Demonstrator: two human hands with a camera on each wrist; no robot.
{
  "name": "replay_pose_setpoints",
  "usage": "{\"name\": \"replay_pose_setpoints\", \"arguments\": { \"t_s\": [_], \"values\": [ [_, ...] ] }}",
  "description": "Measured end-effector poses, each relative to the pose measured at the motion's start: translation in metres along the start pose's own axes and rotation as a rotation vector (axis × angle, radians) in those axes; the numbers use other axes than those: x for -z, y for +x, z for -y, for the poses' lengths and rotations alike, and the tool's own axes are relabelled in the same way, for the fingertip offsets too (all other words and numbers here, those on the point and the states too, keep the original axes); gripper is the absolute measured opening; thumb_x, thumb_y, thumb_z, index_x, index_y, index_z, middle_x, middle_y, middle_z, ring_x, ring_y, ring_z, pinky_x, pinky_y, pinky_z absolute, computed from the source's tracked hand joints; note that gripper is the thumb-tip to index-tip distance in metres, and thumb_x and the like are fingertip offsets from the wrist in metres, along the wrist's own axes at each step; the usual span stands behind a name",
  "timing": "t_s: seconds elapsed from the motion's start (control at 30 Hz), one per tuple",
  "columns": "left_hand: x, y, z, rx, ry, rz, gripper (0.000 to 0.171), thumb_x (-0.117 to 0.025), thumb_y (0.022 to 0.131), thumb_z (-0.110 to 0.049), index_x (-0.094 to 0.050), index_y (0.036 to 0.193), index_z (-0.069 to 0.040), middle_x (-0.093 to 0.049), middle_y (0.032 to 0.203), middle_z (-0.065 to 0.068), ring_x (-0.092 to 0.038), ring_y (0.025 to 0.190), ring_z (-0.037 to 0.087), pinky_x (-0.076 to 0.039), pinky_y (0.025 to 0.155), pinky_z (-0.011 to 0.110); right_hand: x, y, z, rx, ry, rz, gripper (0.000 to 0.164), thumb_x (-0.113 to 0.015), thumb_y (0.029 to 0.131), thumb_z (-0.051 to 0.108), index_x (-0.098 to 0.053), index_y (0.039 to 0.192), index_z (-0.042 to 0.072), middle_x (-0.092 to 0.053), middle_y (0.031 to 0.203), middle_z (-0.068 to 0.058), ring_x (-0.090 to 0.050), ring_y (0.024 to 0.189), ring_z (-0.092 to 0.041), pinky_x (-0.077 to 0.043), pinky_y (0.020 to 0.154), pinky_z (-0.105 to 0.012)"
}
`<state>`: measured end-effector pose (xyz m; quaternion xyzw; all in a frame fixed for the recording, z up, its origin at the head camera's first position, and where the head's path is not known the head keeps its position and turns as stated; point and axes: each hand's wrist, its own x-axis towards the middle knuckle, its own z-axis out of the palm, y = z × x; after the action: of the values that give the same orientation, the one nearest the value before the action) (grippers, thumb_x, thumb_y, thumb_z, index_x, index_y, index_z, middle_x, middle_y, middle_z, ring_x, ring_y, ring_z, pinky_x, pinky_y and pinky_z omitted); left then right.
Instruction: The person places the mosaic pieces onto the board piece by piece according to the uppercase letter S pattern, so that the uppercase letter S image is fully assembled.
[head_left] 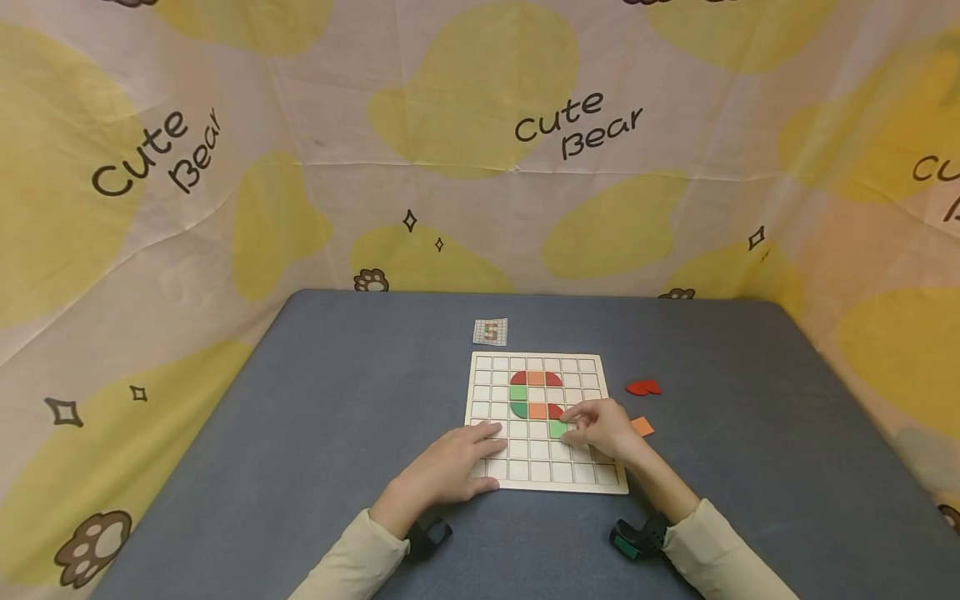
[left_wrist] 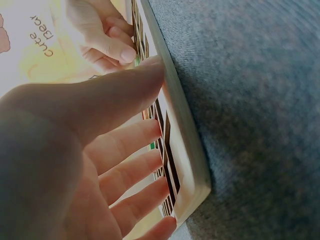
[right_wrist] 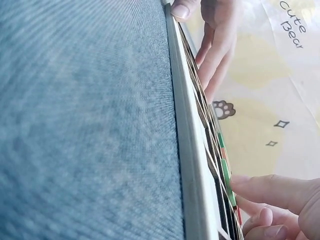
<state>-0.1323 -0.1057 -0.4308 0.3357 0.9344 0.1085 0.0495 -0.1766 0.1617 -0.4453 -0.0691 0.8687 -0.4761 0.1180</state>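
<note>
A white wooden grid board (head_left: 529,472) lies on the table. On it, red, orange and green pieces form a curved figure: red quarter-rounds (head_left: 553,379), orange squares (head_left: 536,378), a green square (head_left: 518,392) and a dark green quarter-round (head_left: 519,409). My right hand (head_left: 602,425) is over the board's right part, thumb and index finger at a light green square tile (right_wrist: 228,183) just below a red quarter-round. My left hand (head_left: 448,463) rests on the board's lower left, fingers extended over the cells and thumb (left_wrist: 145,82) at the near edge.
A small pattern card (head_left: 491,332) lies beyond the board. Red pieces (head_left: 643,387) and an orange square (head_left: 642,426) lie on the table to the board's right, the orange one partly behind my right hand. A printed cloth (head_left: 465,108) hangs behind the grey table (head_left: 337,375).
</note>
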Motion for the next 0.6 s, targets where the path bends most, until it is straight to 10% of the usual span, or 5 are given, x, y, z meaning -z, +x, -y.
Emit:
{"name": "replay_pose_setpoints", "arguments": {
  "t_s": [0.6],
  "values": [
    [-0.001,0.0,0.001,-0.01,0.003,-0.002,0.052,-0.069,0.086,-0.034,-0.058,0.133,-0.014,-0.053,0.144,0.008,-0.05,0.135,0.027,-0.044,0.109,0.043,0.023,-0.002,-0.008,-0.006,0.012,-0.038,0.026,-0.076,0.078,0.01,-0.071,0.099,-0.005,-0.047,0.058,0.006,-0.042,0.054,-0.004,-0.036,0.048,-0.018]
  ]
}}
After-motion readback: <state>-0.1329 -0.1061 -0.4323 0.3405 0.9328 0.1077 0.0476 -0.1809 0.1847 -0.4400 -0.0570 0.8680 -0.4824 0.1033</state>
